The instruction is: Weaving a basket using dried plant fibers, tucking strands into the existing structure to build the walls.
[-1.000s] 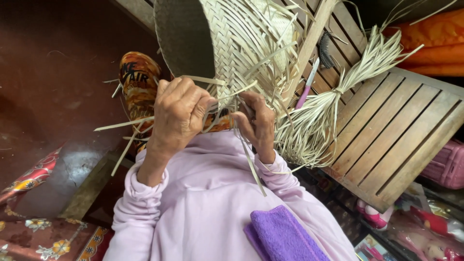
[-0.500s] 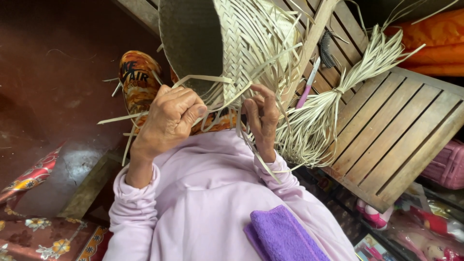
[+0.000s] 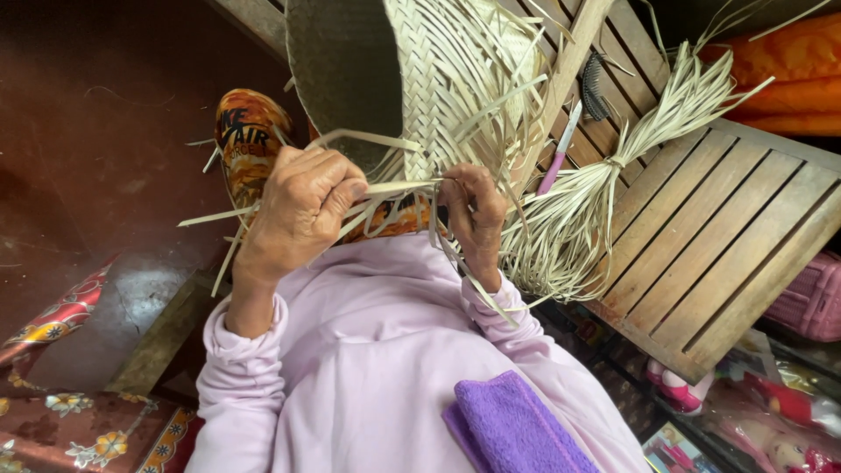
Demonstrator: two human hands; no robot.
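Both hands pinch pale straw strips of the half-woven round straw basket; left hand has pulled its strip tighter leftward, right hand unmoved.

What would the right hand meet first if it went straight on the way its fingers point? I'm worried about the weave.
Probably the woven basket: the right hand points up at its loose strips, already pinching one. Depth is unclear.

Clear plastic packages of pink, red and white goods lie at bottom right below the slatted wooden bench, with a small multicoloured printed package at the bottom edge just left of them; no signs or screens in view.
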